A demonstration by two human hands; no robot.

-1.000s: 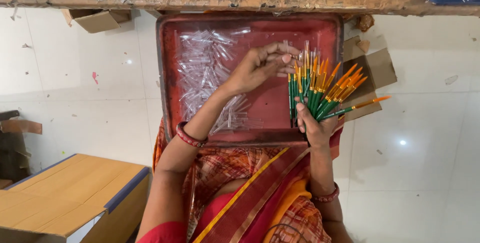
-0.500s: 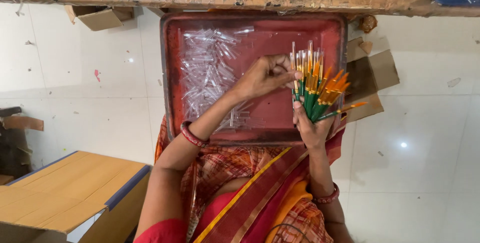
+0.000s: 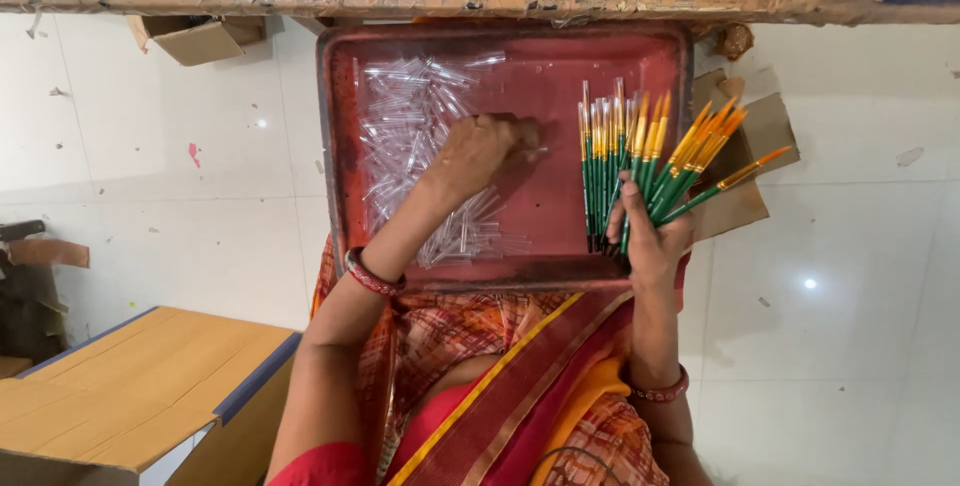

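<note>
My right hand (image 3: pixel 652 236) is clamped on a fan of green-handled paintbrushes (image 3: pixel 650 161), bristles spread outward so single brushes stay reachable. My left hand (image 3: pixel 478 154) pinches shut over the heap of clear plastic tubes (image 3: pixel 420 156); I cannot tell whether it holds one. The red tray (image 3: pixel 520 271) on my lap keeps the tubes together.

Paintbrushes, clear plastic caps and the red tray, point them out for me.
paintbrushes (image 3: pixel 640 161), head view, on the green handles.
clear plastic caps (image 3: pixel 405 136), head view, middle of the pile.
red tray (image 3: pixel 500 38), head view, far rim.
</note>
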